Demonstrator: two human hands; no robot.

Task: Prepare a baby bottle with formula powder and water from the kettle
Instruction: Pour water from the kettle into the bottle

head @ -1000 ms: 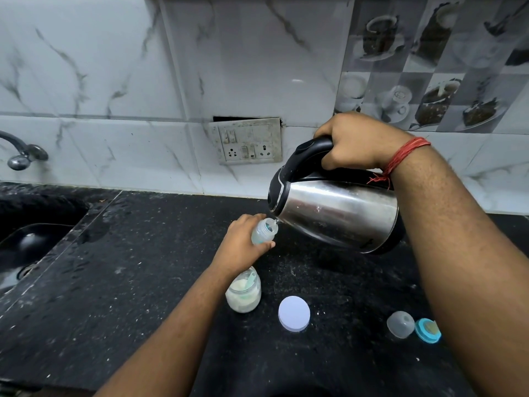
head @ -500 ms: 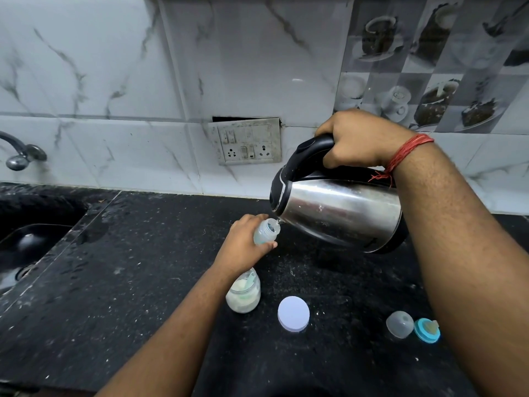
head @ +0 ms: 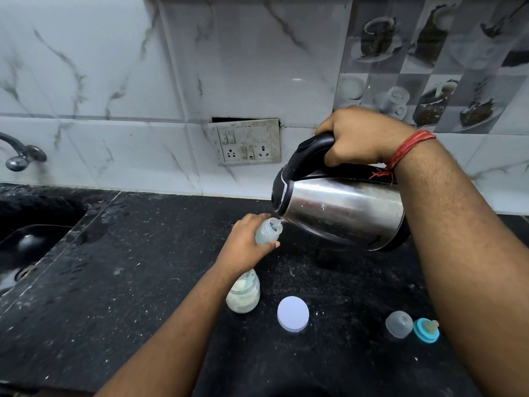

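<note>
My left hand [head: 244, 245] grips a small clear baby bottle [head: 268, 230], tilted with its open mouth toward the kettle's spout. My right hand [head: 357, 136] grips the black handle of a steel kettle [head: 340, 212], which is tipped steeply to the left, spout touching the bottle's mouth. A thin trickle of water shows at the spout. An open glass jar of pale formula powder [head: 243, 295] with a scoop inside stands just below my left wrist. Its white lid [head: 293, 313] lies flat to the right.
The bottle's clear cap [head: 398, 324] and blue teat ring [head: 426, 330] lie on the black speckled counter [head: 143, 267] at the right. A sink [head: 28, 242] and tap [head: 20, 156] sit at the left. A switch and socket plate [head: 246, 143] is on the tiled wall.
Kettle and bottle stay nearly still, with the spout held at the bottle's mouth. Both shifted very slightly to the right and up.
</note>
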